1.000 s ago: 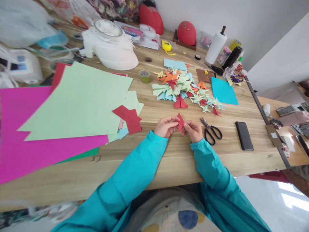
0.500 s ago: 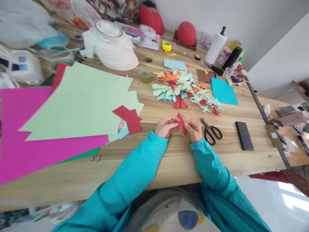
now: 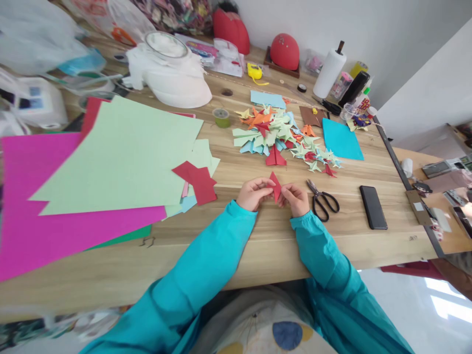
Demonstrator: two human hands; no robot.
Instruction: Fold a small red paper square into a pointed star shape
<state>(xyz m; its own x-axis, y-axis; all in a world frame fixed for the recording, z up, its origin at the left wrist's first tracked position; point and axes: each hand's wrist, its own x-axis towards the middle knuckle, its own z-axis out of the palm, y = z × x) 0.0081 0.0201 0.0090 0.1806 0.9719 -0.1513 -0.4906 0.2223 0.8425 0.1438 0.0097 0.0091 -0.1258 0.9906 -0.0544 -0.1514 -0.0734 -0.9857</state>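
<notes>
Both of my hands pinch a small folded red paper (image 3: pixel 275 186) just above the wooden table (image 3: pixel 258 246). My left hand (image 3: pixel 253 193) grips its left side with curled fingers. My right hand (image 3: pixel 296 199) holds its right side, fingers pressed together. Black scissors (image 3: pixel 321 200) lie right beside my right hand. A pile of folded paper shapes (image 3: pixel 282 137) in green, orange, red and blue sits beyond the hands.
Large pink (image 3: pixel 55 216) and pale green sheets (image 3: pixel 118 157) cover the left of the table, with red paper scraps (image 3: pixel 197 181) at their edge. A black phone (image 3: pixel 373 207) lies to the right. A blue sheet (image 3: pixel 341 139), a paper towel roll (image 3: pixel 329 73) and a white object (image 3: pixel 169 73) stand farther back.
</notes>
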